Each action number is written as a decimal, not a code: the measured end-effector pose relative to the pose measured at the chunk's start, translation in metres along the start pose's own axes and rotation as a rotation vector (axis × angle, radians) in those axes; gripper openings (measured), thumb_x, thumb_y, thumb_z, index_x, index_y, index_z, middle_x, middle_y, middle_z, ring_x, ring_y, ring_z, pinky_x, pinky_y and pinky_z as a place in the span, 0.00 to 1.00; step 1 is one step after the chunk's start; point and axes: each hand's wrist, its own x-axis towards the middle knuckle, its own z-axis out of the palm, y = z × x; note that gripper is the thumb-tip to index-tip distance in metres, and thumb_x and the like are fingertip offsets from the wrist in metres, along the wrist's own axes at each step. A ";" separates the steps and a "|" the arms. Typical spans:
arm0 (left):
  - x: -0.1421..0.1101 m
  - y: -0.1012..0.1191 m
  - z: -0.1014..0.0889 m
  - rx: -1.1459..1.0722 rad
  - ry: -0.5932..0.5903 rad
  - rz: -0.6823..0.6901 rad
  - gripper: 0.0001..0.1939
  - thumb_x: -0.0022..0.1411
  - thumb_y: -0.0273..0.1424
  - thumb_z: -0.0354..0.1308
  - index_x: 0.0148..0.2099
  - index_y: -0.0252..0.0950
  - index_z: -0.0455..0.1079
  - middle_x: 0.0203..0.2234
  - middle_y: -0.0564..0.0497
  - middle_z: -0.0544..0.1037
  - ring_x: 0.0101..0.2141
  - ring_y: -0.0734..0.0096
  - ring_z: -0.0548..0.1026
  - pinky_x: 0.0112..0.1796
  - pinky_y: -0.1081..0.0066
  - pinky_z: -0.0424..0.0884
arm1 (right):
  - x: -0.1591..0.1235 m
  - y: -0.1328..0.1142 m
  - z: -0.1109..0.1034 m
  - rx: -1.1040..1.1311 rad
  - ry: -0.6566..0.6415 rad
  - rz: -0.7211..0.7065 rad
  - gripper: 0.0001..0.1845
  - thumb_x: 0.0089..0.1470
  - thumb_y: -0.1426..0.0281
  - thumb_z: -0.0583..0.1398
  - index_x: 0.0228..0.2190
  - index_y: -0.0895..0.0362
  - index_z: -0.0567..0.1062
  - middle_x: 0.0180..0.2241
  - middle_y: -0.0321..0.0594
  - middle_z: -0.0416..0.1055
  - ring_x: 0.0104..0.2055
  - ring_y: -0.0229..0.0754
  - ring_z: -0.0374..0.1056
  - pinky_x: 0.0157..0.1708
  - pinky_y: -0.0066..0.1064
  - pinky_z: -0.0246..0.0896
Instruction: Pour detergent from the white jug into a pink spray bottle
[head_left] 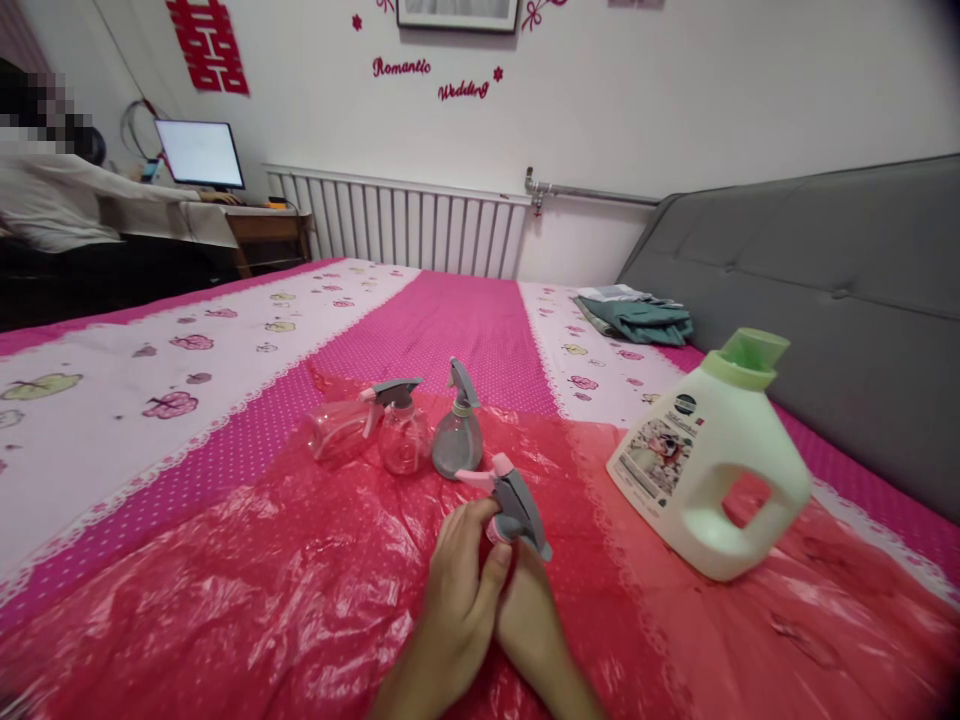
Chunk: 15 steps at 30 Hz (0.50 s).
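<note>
The left hand (459, 572) and right hand (529, 605) wrap one trigger spray bottle (516, 510) between them; its grey head, pink nozzle and pink lever show above the fingers, its body mostly hidden. Just beyond are two upright spray bottles (457, 445) and one clear bottle (337, 432) lying down; rightward, one green-capped detergent jug (705, 460) stands on red plastic sheeting (285, 580)

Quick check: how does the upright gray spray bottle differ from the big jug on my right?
The gray spray bottle is much smaller than the jug. The spray bottle is see-through and rounded; the jug is pale, opaque and has a loop handle. The spray bottle has a gray trigger sprayer; the jug has a green cap. Both stand upright on the red plastic sheet, in neither hand.
</note>
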 end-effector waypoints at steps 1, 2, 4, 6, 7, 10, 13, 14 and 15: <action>0.000 0.000 0.001 0.002 0.004 0.001 0.17 0.80 0.45 0.52 0.60 0.43 0.73 0.57 0.44 0.80 0.59 0.52 0.75 0.61 0.54 0.70 | 0.001 -0.001 0.000 0.005 -0.016 0.010 0.22 0.62 0.61 0.56 0.48 0.58 0.82 0.41 0.49 0.81 0.40 0.45 0.78 0.44 0.33 0.74; 0.001 0.000 0.001 0.001 0.006 0.004 0.17 0.80 0.44 0.52 0.59 0.43 0.73 0.56 0.44 0.80 0.59 0.52 0.76 0.61 0.54 0.70 | 0.001 -0.001 -0.001 0.007 -0.025 0.014 0.23 0.62 0.61 0.56 0.49 0.59 0.83 0.41 0.49 0.81 0.39 0.45 0.78 0.44 0.32 0.74; 0.001 0.000 0.001 -0.004 0.003 0.014 0.16 0.80 0.44 0.52 0.59 0.43 0.73 0.55 0.44 0.81 0.59 0.51 0.76 0.61 0.53 0.70 | 0.002 -0.002 -0.001 0.002 -0.024 0.011 0.22 0.60 0.62 0.58 0.49 0.58 0.83 0.41 0.49 0.81 0.40 0.45 0.78 0.45 0.33 0.74; 0.001 0.001 0.000 -0.007 0.006 0.017 0.17 0.80 0.44 0.53 0.60 0.42 0.74 0.56 0.44 0.81 0.59 0.51 0.76 0.62 0.52 0.69 | 0.002 -0.003 -0.001 -0.001 -0.015 0.012 0.21 0.60 0.63 0.59 0.49 0.58 0.83 0.40 0.49 0.80 0.41 0.46 0.77 0.46 0.33 0.74; 0.001 0.002 0.000 -0.006 0.005 0.015 0.17 0.80 0.44 0.53 0.60 0.42 0.74 0.56 0.44 0.81 0.60 0.51 0.76 0.62 0.52 0.69 | 0.001 -0.004 -0.001 -0.002 -0.012 0.015 0.21 0.60 0.63 0.59 0.49 0.58 0.83 0.39 0.49 0.79 0.41 0.47 0.76 0.46 0.34 0.74; 0.001 0.003 -0.001 -0.003 -0.002 0.014 0.18 0.80 0.45 0.52 0.60 0.42 0.74 0.56 0.43 0.81 0.59 0.51 0.76 0.62 0.52 0.69 | 0.001 -0.005 0.001 -0.007 -0.012 0.026 0.19 0.61 0.64 0.58 0.48 0.56 0.84 0.34 0.45 0.77 0.37 0.46 0.74 0.44 0.35 0.74; 0.002 0.003 -0.001 -0.006 -0.003 0.033 0.19 0.81 0.46 0.52 0.61 0.43 0.75 0.56 0.44 0.81 0.60 0.51 0.76 0.62 0.53 0.70 | 0.001 -0.003 0.002 -0.042 -0.005 0.029 0.17 0.61 0.64 0.58 0.44 0.55 0.84 0.31 0.43 0.75 0.34 0.46 0.72 0.43 0.37 0.74; 0.002 0.002 -0.001 -0.008 -0.001 0.042 0.19 0.81 0.46 0.52 0.61 0.43 0.75 0.56 0.44 0.81 0.60 0.52 0.76 0.61 0.54 0.70 | 0.001 -0.002 0.002 -0.058 0.002 0.027 0.17 0.60 0.64 0.58 0.43 0.56 0.84 0.31 0.43 0.75 0.34 0.46 0.72 0.44 0.37 0.74; 0.002 0.002 -0.002 -0.009 -0.002 0.052 0.19 0.81 0.46 0.52 0.62 0.43 0.75 0.57 0.44 0.81 0.60 0.52 0.76 0.61 0.54 0.70 | 0.001 -0.001 0.003 -0.073 0.010 0.027 0.16 0.59 0.64 0.59 0.43 0.57 0.83 0.31 0.44 0.75 0.35 0.46 0.73 0.44 0.37 0.74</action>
